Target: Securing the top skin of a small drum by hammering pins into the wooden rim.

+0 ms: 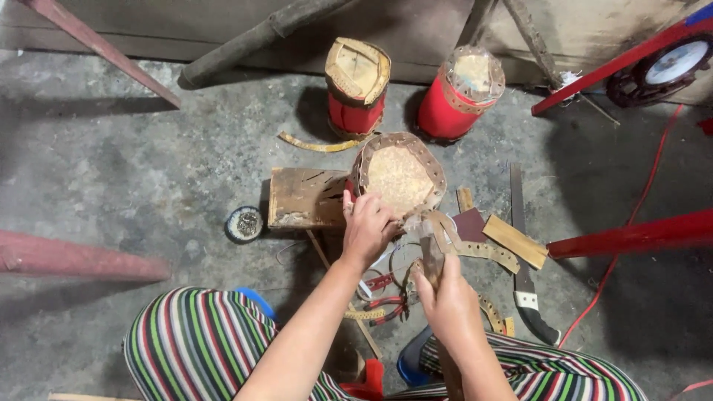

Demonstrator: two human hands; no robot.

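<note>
A small red drum [401, 177] with a raw hide top and a punched leather rim lies tilted against a wooden block [306, 197]. My left hand [365, 226] grips the drum's near rim. My right hand [448, 297] is closed around the wooden handle of a tool [431, 249], whose upper end touches the rim by a perforated leather strap [475, 249]. Red-handled pliers [386, 306] lie on the floor between my hands.
Two more red drums [357, 87] [461, 93] stand at the back. A long knife [523, 275], wood scraps [515, 240], a small round tin [244, 223], a curved leather strip [319, 145] and a red cable [631, 215] lie on the concrete floor. Red metal bars [631, 236] cross at right and left.
</note>
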